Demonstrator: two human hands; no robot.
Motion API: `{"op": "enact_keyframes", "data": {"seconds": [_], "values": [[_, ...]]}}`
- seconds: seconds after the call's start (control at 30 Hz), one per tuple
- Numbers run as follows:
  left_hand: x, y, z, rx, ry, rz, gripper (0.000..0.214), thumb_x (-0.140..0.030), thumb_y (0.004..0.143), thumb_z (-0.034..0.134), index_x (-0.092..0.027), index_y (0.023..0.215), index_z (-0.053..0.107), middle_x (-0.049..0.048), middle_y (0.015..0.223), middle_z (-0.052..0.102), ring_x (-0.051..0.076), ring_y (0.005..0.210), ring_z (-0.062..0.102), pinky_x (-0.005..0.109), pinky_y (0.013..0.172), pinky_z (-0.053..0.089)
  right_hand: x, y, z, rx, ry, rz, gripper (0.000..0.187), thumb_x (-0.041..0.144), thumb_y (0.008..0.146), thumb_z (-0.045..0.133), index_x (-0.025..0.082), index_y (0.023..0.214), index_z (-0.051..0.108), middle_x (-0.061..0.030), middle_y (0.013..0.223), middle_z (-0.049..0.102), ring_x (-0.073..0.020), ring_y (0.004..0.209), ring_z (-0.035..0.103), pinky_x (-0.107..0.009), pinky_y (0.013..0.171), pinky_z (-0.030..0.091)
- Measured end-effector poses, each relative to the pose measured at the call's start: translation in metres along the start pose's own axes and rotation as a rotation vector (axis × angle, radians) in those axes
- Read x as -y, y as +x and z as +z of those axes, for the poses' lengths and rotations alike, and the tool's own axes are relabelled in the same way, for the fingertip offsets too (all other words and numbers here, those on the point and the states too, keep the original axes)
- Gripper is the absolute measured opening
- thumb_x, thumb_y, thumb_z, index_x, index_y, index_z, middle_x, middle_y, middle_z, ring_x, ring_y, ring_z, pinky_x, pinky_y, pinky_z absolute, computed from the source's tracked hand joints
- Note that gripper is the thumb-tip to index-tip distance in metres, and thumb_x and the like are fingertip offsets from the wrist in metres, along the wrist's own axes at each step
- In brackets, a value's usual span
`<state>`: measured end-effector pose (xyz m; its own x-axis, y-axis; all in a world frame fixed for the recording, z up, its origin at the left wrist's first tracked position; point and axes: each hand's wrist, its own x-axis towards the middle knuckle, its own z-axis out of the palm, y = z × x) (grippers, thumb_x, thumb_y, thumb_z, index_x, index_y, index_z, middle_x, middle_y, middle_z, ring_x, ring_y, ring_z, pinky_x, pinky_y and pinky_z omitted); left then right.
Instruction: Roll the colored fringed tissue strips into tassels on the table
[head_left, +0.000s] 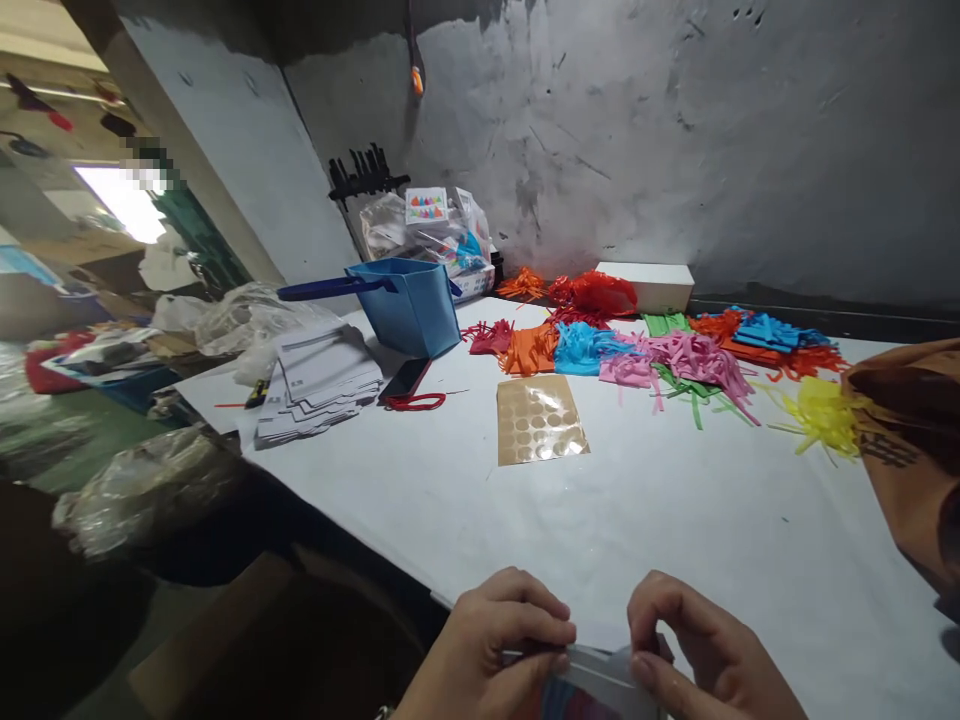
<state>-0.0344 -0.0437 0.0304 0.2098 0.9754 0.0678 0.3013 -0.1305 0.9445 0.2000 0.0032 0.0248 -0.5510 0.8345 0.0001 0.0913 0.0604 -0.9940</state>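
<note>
While the left hand's grip (506, 635) clasps a printed packet (604, 688), the right hand's grip (701, 645) pinches its edge; a sticker sheet (541, 421) lies beyond on the desk (675, 520).

Looks like a small handicraft workshop: rough, patchy grey wall (600, 150) behind a big white-topped worktable (675, 530). Bundles of coloured fringed strips (589, 348), a sheet of round stickers (541, 422) and stacked white papers (322, 375) sit on it. Clear plastic bags (154, 485) clutter the left side.
</note>
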Motion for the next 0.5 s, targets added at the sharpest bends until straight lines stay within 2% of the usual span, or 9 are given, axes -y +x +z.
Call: {"op": "enact_keyframes", "data": {"seconds": [0.07, 0.2, 0.4, 0.5], "values": [[-0.001, 0.0, 0.0, 0.0, 0.018, 0.039, 0.019, -0.017, 0.087, 0.069, -0.027, 0.097, 0.082, 0.0087, 0.1, 0.074, 0.021, 0.089, 0.072, 0.028, 0.076, 0.057, 0.003, -0.002, -0.002, 0.022, -0.173, -0.104, 0.006, 0.021, 0.084, 0.062, 0.024, 0.081, 0.057, 0.003, 0.076, 0.055, -0.0128, 0.071, 0.051, -0.022, 0.064, 0.043], [-0.003, 0.001, 0.003, -0.008, 0.051, 0.066, 0.018, -0.018, 0.089, 0.068, -0.026, 0.098, 0.081, 0.0081, 0.099, 0.074, 0.021, 0.092, 0.071, 0.031, 0.084, 0.058, 0.0, -0.002, 0.001, 0.063, -0.44, -0.252, 0.021, 0.007, 0.076, 0.059, 0.026, 0.084, 0.055, 0.0044, 0.079, 0.059, -0.0124, 0.072, 0.055, -0.02, 0.058, 0.041], [-0.004, 0.0, 0.006, -0.019, 0.054, 0.054, 0.02, -0.019, 0.09, 0.068, -0.026, 0.103, 0.08, 0.0083, 0.101, 0.074, 0.021, 0.093, 0.071, 0.03, 0.08, 0.059, -0.011, -0.002, 0.017, -0.071, -0.618, -0.394, 0.021, 0.006, 0.081, 0.051, 0.026, 0.087, 0.048, 0.0027, 0.084, 0.059, -0.0148, 0.078, 0.058, -0.022, 0.059, 0.044], [-0.006, 0.0, 0.007, -0.029, 0.053, 0.056, 0.017, -0.021, 0.09, 0.068, -0.024, 0.103, 0.08, 0.0089, 0.099, 0.074, 0.022, 0.091, 0.072, 0.03, 0.079, 0.059, -0.015, 0.001, 0.021, -0.112, -0.648, -0.413, 0.026, 0.003, 0.078, 0.048, 0.026, 0.091, 0.048, 0.0021, 0.085, 0.058, -0.0145, 0.077, 0.059, -0.023, 0.062, 0.046]]}}
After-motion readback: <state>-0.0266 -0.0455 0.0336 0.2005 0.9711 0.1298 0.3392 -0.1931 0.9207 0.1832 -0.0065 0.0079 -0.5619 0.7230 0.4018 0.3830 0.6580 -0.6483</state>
